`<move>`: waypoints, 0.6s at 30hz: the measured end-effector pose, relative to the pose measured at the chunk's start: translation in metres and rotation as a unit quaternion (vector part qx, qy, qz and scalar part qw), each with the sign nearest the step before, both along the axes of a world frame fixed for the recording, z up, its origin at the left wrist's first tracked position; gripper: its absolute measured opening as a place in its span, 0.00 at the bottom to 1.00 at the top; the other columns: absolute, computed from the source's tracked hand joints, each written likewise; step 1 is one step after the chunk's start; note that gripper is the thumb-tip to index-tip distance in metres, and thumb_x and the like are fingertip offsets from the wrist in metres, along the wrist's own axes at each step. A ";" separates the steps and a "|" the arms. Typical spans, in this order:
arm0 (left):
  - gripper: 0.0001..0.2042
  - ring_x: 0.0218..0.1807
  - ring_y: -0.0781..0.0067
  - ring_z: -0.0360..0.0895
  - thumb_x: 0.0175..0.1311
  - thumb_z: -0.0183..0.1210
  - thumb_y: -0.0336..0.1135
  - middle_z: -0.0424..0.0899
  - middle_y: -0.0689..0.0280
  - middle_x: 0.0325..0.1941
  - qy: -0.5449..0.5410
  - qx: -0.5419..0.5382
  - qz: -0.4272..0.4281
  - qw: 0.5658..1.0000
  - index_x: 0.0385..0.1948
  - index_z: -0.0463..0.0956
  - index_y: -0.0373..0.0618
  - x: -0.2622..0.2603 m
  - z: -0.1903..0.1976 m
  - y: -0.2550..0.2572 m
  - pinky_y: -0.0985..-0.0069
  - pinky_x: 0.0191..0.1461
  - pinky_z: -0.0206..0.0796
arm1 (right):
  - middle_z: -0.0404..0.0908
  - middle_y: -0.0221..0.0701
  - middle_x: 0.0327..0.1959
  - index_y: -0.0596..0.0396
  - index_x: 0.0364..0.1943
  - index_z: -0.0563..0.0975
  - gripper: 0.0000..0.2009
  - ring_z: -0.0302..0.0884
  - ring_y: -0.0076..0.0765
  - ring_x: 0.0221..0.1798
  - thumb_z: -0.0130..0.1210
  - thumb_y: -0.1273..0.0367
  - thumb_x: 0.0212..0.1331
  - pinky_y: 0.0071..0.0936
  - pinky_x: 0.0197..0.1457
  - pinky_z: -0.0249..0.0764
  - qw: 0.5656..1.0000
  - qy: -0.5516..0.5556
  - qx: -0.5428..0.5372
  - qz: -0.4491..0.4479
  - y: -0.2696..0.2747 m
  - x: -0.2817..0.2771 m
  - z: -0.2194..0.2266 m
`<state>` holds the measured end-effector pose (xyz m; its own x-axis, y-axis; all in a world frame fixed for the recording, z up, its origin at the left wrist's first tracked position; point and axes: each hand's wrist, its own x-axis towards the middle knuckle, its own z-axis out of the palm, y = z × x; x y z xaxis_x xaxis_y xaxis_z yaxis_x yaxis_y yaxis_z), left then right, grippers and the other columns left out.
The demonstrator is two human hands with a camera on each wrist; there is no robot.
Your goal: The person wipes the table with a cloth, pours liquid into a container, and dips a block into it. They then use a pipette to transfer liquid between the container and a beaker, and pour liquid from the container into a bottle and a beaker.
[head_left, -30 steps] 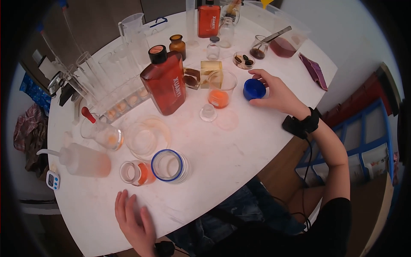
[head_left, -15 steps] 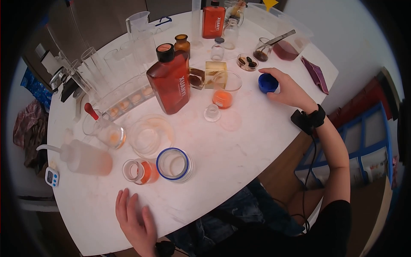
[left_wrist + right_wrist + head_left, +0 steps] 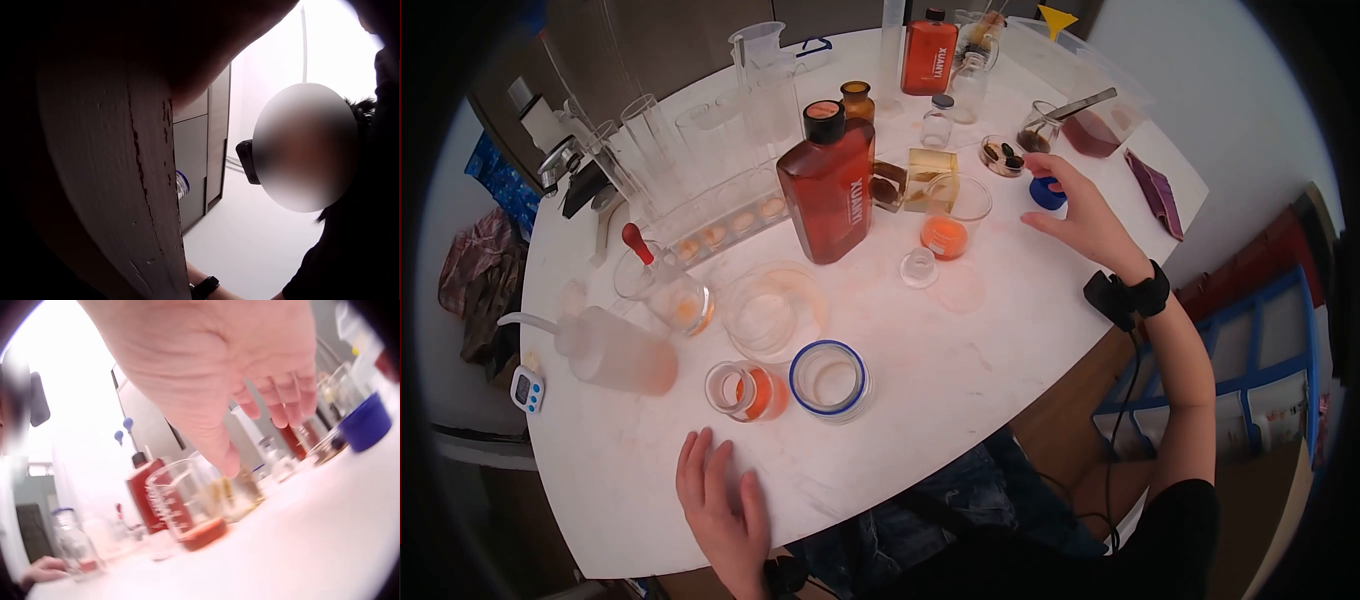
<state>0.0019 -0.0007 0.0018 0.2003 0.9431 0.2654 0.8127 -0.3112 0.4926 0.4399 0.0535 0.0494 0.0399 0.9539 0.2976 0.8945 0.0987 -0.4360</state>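
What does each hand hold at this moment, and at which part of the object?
Nothing is held. The right hand hovers open beside the blue cap, which stands on the table. The left hand lies flat on the table.

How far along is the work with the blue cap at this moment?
Done: the blue cap sits on the table, clear of the right hand, whose fingers are spread. In hand: nothing; the left hand lies flat at the near edge. Left: the blue-rimmed jar stands uncapped.
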 end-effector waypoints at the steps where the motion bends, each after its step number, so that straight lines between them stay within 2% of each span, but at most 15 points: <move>1: 0.14 0.62 0.49 0.61 0.53 0.53 0.27 0.68 0.52 0.57 0.002 -0.001 0.002 1.000 0.42 0.72 0.34 0.000 -0.001 0.000 0.61 0.63 0.54 | 0.69 0.38 0.53 0.57 0.57 0.62 0.33 0.68 0.36 0.55 0.64 0.65 0.46 0.29 0.57 0.65 0.999 0.040 -0.024 0.017 -0.002 -0.016 0.004; 2: 0.14 0.62 0.50 0.61 0.52 0.53 0.26 0.69 0.52 0.57 0.001 0.003 0.000 1.000 0.42 0.72 0.34 -0.001 -0.001 0.000 0.61 0.63 0.54 | 0.69 0.38 0.52 0.57 0.57 0.62 0.34 0.68 0.35 0.55 0.65 0.62 0.45 0.29 0.56 0.65 0.995 0.081 -0.047 0.031 -0.003 -0.030 0.006; 6: 0.14 0.61 0.49 0.63 0.52 0.50 0.24 0.70 0.51 0.56 -0.003 0.022 -0.008 1.000 0.42 0.72 0.34 0.000 -0.001 0.000 0.63 0.63 0.54 | 0.71 0.33 0.49 0.54 0.58 0.61 0.36 0.68 0.29 0.54 0.67 0.63 0.44 0.26 0.56 0.64 0.990 0.125 -0.053 0.046 0.007 -0.059 -0.003; 8: 0.14 0.61 0.49 0.63 0.52 0.50 0.24 0.70 0.51 0.56 -0.003 0.020 -0.006 1.000 0.42 0.72 0.34 0.000 0.000 0.000 0.64 0.63 0.54 | 0.73 0.32 0.44 0.56 0.56 0.62 0.37 0.69 0.26 0.50 0.69 0.60 0.42 0.25 0.53 0.65 0.980 0.164 -0.113 0.014 0.014 -0.066 -0.004; 11: 0.14 0.61 0.50 0.63 0.52 0.51 0.24 0.70 0.52 0.56 -0.003 0.016 -0.003 1.000 0.42 0.72 0.35 0.000 0.001 0.000 0.64 0.63 0.54 | 0.73 0.30 0.42 0.56 0.50 0.65 0.34 0.70 0.23 0.47 0.70 0.58 0.40 0.22 0.48 0.67 0.980 0.173 -0.095 -0.016 0.023 -0.069 -0.011; 12: 0.14 0.61 0.50 0.63 0.52 0.51 0.24 0.70 0.52 0.56 -0.002 0.014 -0.003 1.000 0.41 0.72 0.35 0.000 0.001 0.000 0.64 0.63 0.54 | 0.73 0.30 0.42 0.56 0.50 0.65 0.34 0.70 0.23 0.47 0.70 0.58 0.40 0.22 0.48 0.67 0.980 0.173 -0.095 -0.013 0.025 -0.070 -0.014; 14: 0.14 0.61 0.50 0.62 0.52 0.52 0.26 0.69 0.53 0.56 -0.003 0.011 -0.004 1.000 0.42 0.72 0.35 -0.001 0.001 0.000 0.62 0.63 0.54 | 0.73 0.34 0.38 0.59 0.43 0.66 0.32 0.71 0.28 0.40 0.69 0.54 0.39 0.22 0.41 0.69 0.982 0.184 -0.042 -0.030 0.024 -0.071 -0.019; 18: 0.14 0.62 0.50 0.62 0.52 0.54 0.27 0.69 0.53 0.57 0.004 0.011 -0.006 1.000 0.43 0.72 0.36 -0.001 0.000 0.000 0.61 0.62 0.54 | 0.73 0.35 0.36 0.59 0.39 0.66 0.30 0.72 0.29 0.38 0.69 0.54 0.39 0.22 0.40 0.70 0.984 0.171 -0.032 -0.031 0.023 -0.076 -0.017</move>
<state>0.0005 -0.0009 0.0013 0.2138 0.9343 0.2852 0.8130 -0.3320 0.4783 0.3640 0.0761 0.0325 0.1850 0.9630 0.1960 0.6982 0.0115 -0.7158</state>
